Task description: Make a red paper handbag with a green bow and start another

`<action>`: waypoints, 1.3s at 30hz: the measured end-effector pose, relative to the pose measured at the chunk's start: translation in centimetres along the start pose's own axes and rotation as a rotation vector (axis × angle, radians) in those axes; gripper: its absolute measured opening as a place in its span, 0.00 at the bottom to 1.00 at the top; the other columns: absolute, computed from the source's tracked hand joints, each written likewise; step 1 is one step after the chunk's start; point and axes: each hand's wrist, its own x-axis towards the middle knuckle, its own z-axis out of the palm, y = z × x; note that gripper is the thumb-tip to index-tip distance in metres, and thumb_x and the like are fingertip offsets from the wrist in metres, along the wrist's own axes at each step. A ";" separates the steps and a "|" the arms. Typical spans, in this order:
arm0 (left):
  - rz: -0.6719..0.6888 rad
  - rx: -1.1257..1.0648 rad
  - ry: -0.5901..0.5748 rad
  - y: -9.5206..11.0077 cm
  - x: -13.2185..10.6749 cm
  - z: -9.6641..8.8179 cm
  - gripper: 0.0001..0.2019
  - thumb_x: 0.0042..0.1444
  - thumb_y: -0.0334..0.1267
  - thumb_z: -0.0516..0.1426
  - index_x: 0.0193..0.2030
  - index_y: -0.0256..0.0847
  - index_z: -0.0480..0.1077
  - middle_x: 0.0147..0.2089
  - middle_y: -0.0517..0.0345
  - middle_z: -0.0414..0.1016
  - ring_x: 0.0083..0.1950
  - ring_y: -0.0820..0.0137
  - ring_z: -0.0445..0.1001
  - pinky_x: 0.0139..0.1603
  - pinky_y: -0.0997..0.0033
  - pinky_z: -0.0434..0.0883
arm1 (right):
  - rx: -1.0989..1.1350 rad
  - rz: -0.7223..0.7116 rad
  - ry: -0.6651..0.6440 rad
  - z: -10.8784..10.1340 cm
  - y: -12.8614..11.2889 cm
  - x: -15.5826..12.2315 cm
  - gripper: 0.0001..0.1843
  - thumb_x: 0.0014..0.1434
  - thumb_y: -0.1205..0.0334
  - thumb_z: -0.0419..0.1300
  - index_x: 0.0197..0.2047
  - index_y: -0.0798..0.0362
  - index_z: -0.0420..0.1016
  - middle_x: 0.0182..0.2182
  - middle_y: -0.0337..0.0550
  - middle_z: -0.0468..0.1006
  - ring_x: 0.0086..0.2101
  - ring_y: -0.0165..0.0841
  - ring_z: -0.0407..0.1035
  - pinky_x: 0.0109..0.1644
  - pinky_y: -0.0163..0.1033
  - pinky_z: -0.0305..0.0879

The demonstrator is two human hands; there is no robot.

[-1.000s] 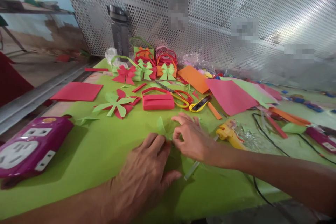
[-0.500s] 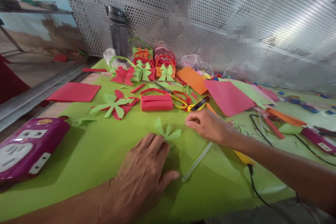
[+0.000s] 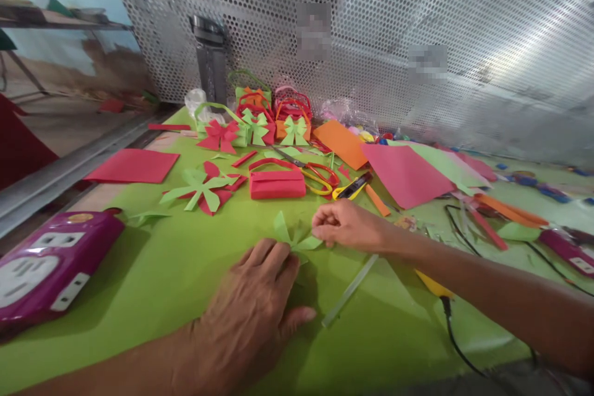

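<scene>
A light green paper bow [image 3: 293, 235] lies on the green table sheet [image 3: 176, 272]. My left hand [image 3: 253, 312] rests flat with its fingers stretched out, fingertips pressing on the bow's near side. My right hand [image 3: 346, 226] is curled, its fingers pinching the bow's right loop. A clear glue stick [image 3: 349, 291] lies just to the right of my left hand. The yellow glue gun [image 3: 431, 284] sits partly hidden behind my right forearm.
A purple power strip [image 3: 51, 266] sits at the left. A red paper bag [image 3: 277, 182], scissors [image 3: 315, 173], a yellow cutter [image 3: 351, 187], a red-and-green bow [image 3: 204, 185], finished bags [image 3: 269, 120] and coloured sheets [image 3: 403, 170] lie further back. A perforated metal panel [image 3: 371, 43] closes the far side.
My right hand let go of the bow, drew back to the right, then returned to pinch the bow's right loop. My left hand stayed pressed on the bow.
</scene>
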 end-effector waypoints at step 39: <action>-0.006 0.009 0.017 0.0 0.2 0.1 0.15 0.51 0.38 0.62 0.45 0.38 0.68 0.47 0.50 0.68 0.47 0.56 0.64 0.46 0.52 0.70 | 0.264 0.034 -0.606 -1.0 -0.4 4.3 0.09 0.49 0.60 0.65 0.29 0.57 0.72 0.18 0.32 0.75 0.16 0.21 0.67 0.21 0.26 0.63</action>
